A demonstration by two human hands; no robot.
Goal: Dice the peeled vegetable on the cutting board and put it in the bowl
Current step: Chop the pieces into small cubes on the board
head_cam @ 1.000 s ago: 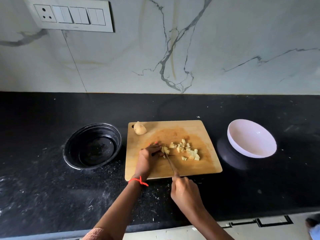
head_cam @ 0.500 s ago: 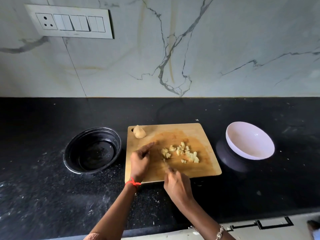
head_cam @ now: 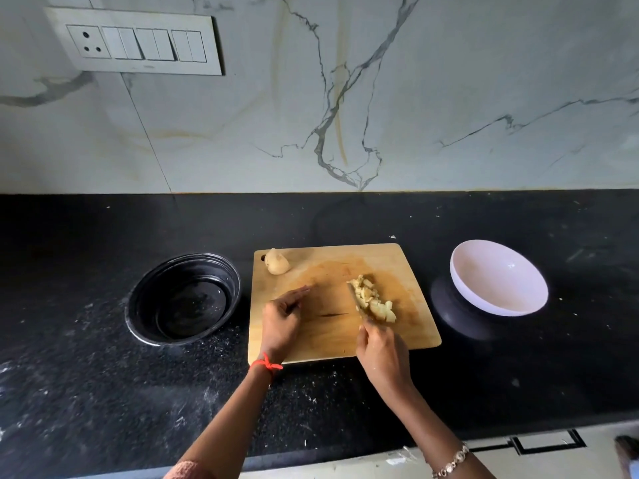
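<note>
A wooden cutting board (head_cam: 328, 344) lies on the black counter. Diced pale-yellow vegetable pieces (head_cam: 373, 299) sit in a tight heap right of the board's middle. My right hand (head_cam: 382, 357) grips a knife (head_cam: 358, 302) whose blade lies flat against the heap's left side. Over the board's left part my left hand (head_cam: 281, 319) hovers or rests with its fingers relaxed, holding nothing. An uncut vegetable chunk (head_cam: 276, 261) sits at the board's far left corner. A white bowl (head_cam: 498, 276), tilted, stands right of the board.
A black round container (head_cam: 183, 299) stands left of the board. The counter (head_cam: 103, 392) is speckled with pale crumbs near its front edge. A marble wall with a switch panel (head_cam: 135, 41) rises behind.
My left hand let go of the piece it held and drew back to the left. The knife swept the scattered dice rightward into one heap.
</note>
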